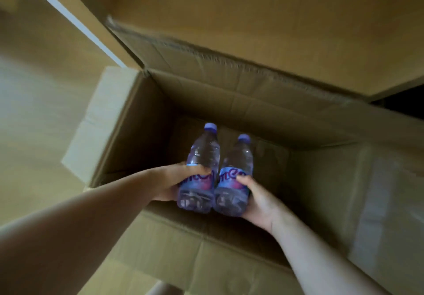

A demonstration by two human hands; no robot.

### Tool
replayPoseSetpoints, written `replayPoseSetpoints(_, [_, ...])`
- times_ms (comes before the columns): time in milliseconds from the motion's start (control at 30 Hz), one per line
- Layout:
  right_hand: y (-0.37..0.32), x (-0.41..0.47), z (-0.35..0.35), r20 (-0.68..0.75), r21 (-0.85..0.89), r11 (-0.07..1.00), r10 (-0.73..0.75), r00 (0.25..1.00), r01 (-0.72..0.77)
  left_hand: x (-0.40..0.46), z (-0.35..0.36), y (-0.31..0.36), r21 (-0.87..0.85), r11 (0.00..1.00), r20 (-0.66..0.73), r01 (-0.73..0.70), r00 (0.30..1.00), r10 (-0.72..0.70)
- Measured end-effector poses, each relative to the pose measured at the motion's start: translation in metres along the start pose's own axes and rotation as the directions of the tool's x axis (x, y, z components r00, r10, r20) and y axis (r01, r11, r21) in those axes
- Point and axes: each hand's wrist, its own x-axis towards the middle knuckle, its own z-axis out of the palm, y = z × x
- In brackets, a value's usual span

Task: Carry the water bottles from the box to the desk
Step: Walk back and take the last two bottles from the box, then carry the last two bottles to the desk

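The big cardboard box [229,102] filled the view, flaps thrown open: one broad flap [263,30] stood up along its far edge, a shorter one [101,120] hung off the left edge, and the right wall ran out of frame. The inside looked dark, and as far as could be made out the bottom of the box held no more bottles, though the near corners were in shadow.

Over the near edge of the box came both forearms, and each one carried its prize. The left hand [181,177] was wrapped around the label band of the left bottle [202,168], fingers curled over the top of it. The right hand [254,200] cupped the right bottle [236,175] from below and the side, thumb laid across the label. The two bottles were side by side, touching or very nearly so, tilted with their purple caps toward the far edge and their bases toward the person. Both sat above the box's near edge, apparently clear of its bottom.

So the pick-up looked done and the lift out was the step in hand. The desk was nowhere in view, so the next move called for drawing both bottles up and back over the near edge without clipping the cardboard, then turning to find the desk. With both hands full, grip on those smooth, water-heavy bottles was what wanted watching.
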Motion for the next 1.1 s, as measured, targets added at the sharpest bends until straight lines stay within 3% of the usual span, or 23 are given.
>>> replayPoseSetpoints(133, [0.009, -0.065, 0.038, 0.174, -0.074, 0.997, 0.044, 0.984, -0.032, -0.090, -0.001, 0.009, -0.018, 0.999, 0.209, 0.031, 0.978, -0.026])
replayPoseSetpoints(200, [0.011, -0.093, 0.058, 0.236, -0.139, 0.990, 0.054, 0.970, -0.021, -0.130, 0.000, 0.011, -0.041, 0.999, 0.290, -0.027, 0.956, 0.038])
replayPoseSetpoints(367, [0.004, -0.163, 0.121, 0.228, -0.393, 0.902, -0.094, 0.969, 0.180, -0.221, 0.005, 0.009, -0.126, 0.973, 0.291, -0.194, 0.930, 0.223])
replayPoseSetpoints(567, [0.011, -0.260, 0.222, 0.316, -0.666, 0.633, -0.240, 0.918, 0.395, -0.356, 0.004, 0.002, -0.123, 0.906, 0.107, -0.406, 0.902, 0.419])
replayPoseSetpoints(667, [0.029, -0.309, 0.283, 0.392, -0.639, 0.600, -0.284, 0.875, 0.481, -0.432, 0.007, -0.003, -0.089, 0.841, 0.052, -0.533, 0.841, 0.538])
replayPoseSetpoints(800, [0.059, -0.359, 0.349, 0.453, -0.563, 0.668, -0.243, 0.858, 0.487, -0.522, -0.001, -0.019, -0.046, 0.764, -0.051, -0.644, 0.765, 0.642])
replayPoseSetpoints(933, [0.094, -0.386, 0.420, 0.483, -0.688, 0.545, -0.149, 0.863, 0.479, -0.588, -0.033, -0.058, -0.024, 0.698, -0.307, -0.716, 0.670, 0.676])
replayPoseSetpoints(1100, [0.148, -0.375, 0.516, 0.539, -0.729, 0.363, -0.217, 0.814, 0.580, -0.631, -0.104, -0.119, -0.047, 0.627, -0.580, -0.778, 0.532, 0.617])
